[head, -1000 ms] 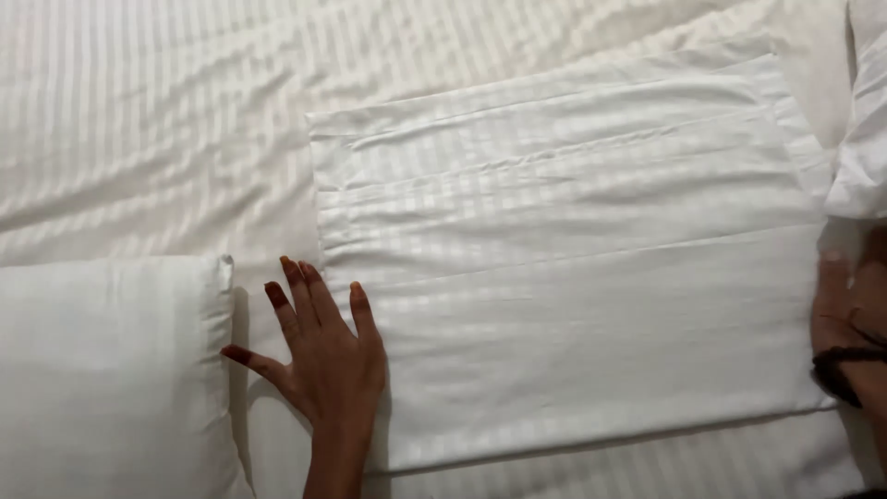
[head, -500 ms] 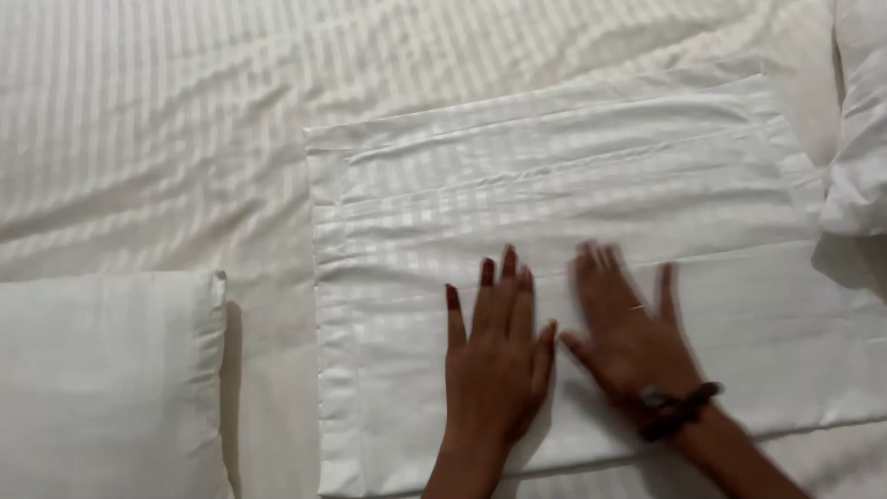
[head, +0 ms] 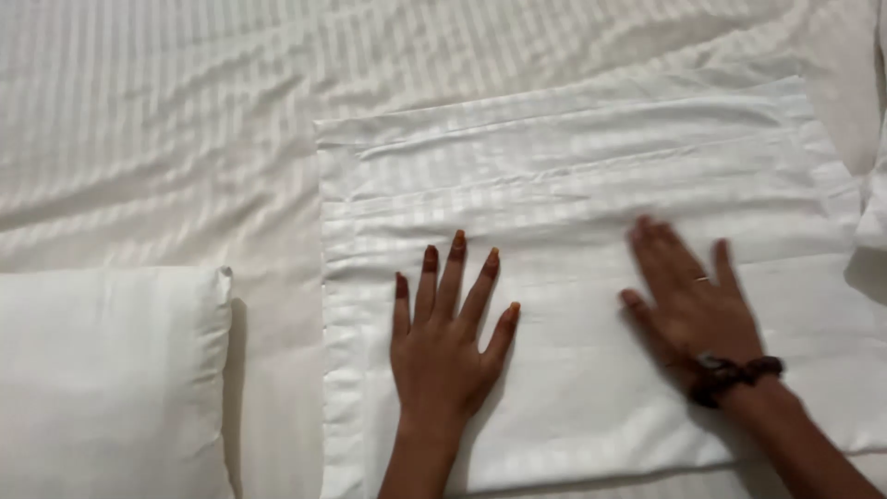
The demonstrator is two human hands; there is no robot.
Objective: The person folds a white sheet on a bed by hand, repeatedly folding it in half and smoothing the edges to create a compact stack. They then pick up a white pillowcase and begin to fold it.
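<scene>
A flat white striped pillowcase [head: 573, 157] lies spread on the bed, filling the middle and right of the head view. My left hand [head: 448, 337] rests palm down on its lower left part, fingers spread, nails painted dark. My right hand [head: 688, 300] lies flat on the lower right part, slightly blurred, with a dark bracelet at the wrist and a ring on one finger. Neither hand holds anything.
A stuffed white pillow [head: 102, 379] sits at the lower left, beside the pillowcase. The white striped bedsheet [head: 157, 139] is wrinkled across the upper left. The edge of another white pillow [head: 873, 203] shows at the right border.
My left hand came from the pillowcase's left edge onto its lower middle. My right hand came in from the right edge, met the left hand, then slid back rightward across the cloth.
</scene>
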